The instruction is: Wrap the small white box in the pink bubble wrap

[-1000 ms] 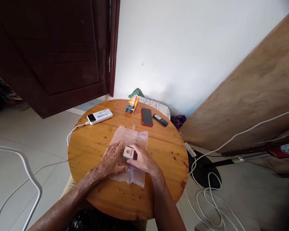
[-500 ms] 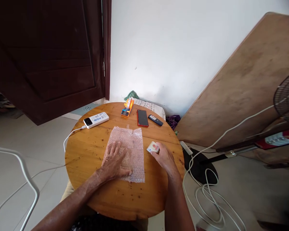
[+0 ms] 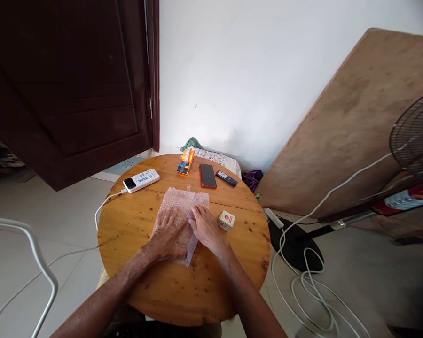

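A sheet of clear bubble wrap (image 3: pixel 178 199) lies on the round wooden table in front of me. My left hand (image 3: pixel 166 234) rests flat on its left part with the fingers spread. On the right part lies my right hand (image 3: pixel 205 226), fingers stretched out and thumb apart, close to the left hand. The wrap's lower right edge is turned up and inward beside the right wrist. Just right of that hand stands a small cream box (image 3: pixel 226 220) with a red round mark, touched by neither hand. What lies under my palms is hidden.
On the wooden table (image 3: pixel 127 244) are a white power bank (image 3: pixel 141 180) with a cable, an orange tape dispenser (image 3: pixel 185 162), a red-edged phone (image 3: pixel 207 176) and a dark blue handheld device (image 3: pixel 226 178). A standing fan (image 3: pixel 416 136) and looped white cable are on the right.
My right hand has let go of the small box and moved left onto the bubble wrap. The wrap's lower right corner has turned inward. The left hand stays in place.
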A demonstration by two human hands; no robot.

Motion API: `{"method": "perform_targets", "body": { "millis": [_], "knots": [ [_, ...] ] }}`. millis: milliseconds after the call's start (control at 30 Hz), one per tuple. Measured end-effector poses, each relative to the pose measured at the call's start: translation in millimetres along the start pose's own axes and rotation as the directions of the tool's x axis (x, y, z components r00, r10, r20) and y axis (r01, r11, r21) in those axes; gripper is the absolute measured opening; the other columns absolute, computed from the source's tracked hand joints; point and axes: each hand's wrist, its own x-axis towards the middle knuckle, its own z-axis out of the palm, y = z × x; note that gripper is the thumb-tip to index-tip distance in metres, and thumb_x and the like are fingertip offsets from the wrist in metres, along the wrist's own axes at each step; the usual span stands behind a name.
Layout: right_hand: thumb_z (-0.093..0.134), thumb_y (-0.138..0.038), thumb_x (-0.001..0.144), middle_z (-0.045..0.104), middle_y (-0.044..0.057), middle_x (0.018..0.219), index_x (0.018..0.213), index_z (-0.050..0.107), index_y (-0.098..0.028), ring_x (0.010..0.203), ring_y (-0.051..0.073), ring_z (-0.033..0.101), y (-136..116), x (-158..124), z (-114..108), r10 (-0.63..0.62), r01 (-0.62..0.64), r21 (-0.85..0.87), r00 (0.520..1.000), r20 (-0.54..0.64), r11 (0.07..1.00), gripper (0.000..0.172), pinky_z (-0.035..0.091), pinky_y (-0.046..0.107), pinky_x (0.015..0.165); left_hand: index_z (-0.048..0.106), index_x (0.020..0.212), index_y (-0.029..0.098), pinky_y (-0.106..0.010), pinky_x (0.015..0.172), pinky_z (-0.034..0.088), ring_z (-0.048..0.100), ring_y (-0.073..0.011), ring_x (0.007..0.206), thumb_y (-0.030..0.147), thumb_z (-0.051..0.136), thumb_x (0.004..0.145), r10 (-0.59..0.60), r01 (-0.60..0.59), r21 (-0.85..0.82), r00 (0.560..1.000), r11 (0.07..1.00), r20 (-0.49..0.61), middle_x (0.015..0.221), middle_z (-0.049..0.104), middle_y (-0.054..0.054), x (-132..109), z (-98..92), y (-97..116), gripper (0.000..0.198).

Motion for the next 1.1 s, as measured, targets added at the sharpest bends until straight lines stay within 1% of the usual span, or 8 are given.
{"method": "perform_targets", "body": {
  "millis": [133,267,467,567,667,767,900,1100],
  "knots": [
    [0.054,-0.027,0.095,0.05,0.02,0.145,0.136,0.053,-0.01,0.134,0.037,0.046,10,2,9,0.119,-0.115,-0.148,0.993,0.014,0.982,0.044,0.04,0.054,0.108,0.04,0.151,0.027,-0.067,0.117,0.004,0.01,-0.0466,0.151,0.066,0.075,0.064,0.035,-0.035,0.009,0.999,0.999,-0.008,0.164,0.02,-0.022,-2,6.9,-8,0.101],
    [0.056,-0.027,0.093,0.047,0.018,0.149,0.14,0.05,-0.011,0.137,0.034,0.044,21,-6,5,0.054,-0.048,-0.115,0.997,0.055,0.992,0.05,0.037,0.049,0.113,0.046,0.147,0.025,-0.068,0.117,0.007,0.012,-0.045,0.151,0.068,0.07,0.07,0.053,-0.054,-0.015,0.998,0.998,-0.046,0.163,0.023,-0.022,-7,7.2,-11,0.092],
    [0.059,-0.021,0.089,0.054,0.018,0.14,0.133,0.056,-0.012,0.13,0.031,0.05,25,-6,7,0.0,-0.001,-0.078,1.0,-0.006,0.997,0.044,0.041,0.045,0.112,0.059,0.133,0.021,-0.064,0.119,0.019,0.031,-0.0376,0.147,0.041,0.061,0.086,-0.057,0.057,-0.004,0.983,0.998,-0.177,0.155,0.042,-0.017,3,-0.9,4,0.05],
    [0.057,-0.018,0.089,0.055,0.018,0.138,0.129,0.058,-0.011,0.129,0.031,0.051,23,-6,7,-0.005,0.004,-0.066,1.0,-0.018,0.998,0.04,0.042,0.045,0.111,0.05,0.142,0.014,-0.058,0.122,0.02,0.03,-0.0341,0.149,0.045,0.058,0.088,0.044,-0.048,-0.022,0.987,0.999,-0.152,0.155,0.043,-0.019,12,-0.2,13,0.063],
    [0.056,-0.017,0.089,0.051,0.019,0.142,0.13,0.057,-0.01,0.134,0.032,0.046,17,-10,2,0.003,-0.003,-0.085,1.0,0.0,0.996,0.041,0.039,0.046,0.113,0.038,0.15,0.01,-0.063,0.121,0.014,0.022,-0.0394,0.151,0.066,0.06,0.08,0.081,-0.085,-0.044,0.994,0.995,-0.075,0.159,0.033,-0.022,16,3.5,18,0.093],
    [0.06,-0.018,0.085,0.053,0.019,0.14,0.131,0.056,-0.011,0.129,0.033,0.049,9,-19,-10,0.004,0.009,-0.125,0.995,0.103,0.992,0.047,0.042,0.046,0.109,0.036,0.152,0.009,-0.065,0.121,0.006,0.013,-0.0417,0.152,0.079,0.058,0.072,0.095,-0.097,-0.056,0.995,0.994,-0.041,0.161,0.026,-0.023,15,4.6,16,0.108],
    [0.061,-0.018,0.083,0.058,0.019,0.129,0.125,0.059,-0.011,0.117,0.034,0.055,4,-30,-25,0.043,0.003,-0.191,0.97,0.237,0.982,0.043,0.046,0.046,0.1,0.035,0.152,0.01,-0.064,0.121,0.005,0.01,-0.0411,0.153,0.078,0.062,0.07,0.092,-0.091,-0.065,0.996,0.994,0.009,0.163,0.022,-0.024,14,-1.2,15,0.11],
    [0.058,-0.018,0.086,0.06,0.019,0.127,0.117,0.063,-0.012,0.114,0.034,0.056,9,-36,-24,0.052,-0.016,-0.175,0.977,0.206,0.984,0.032,0.046,0.045,0.096,0.037,0.151,0.014,-0.066,0.12,0.004,0.011,-0.0388,0.153,0.064,0.062,0.079,0.08,-0.077,-0.081,0.996,0.994,0.029,0.163,0.023,-0.021,13,-8.4,27,0.092]
  ]
}}
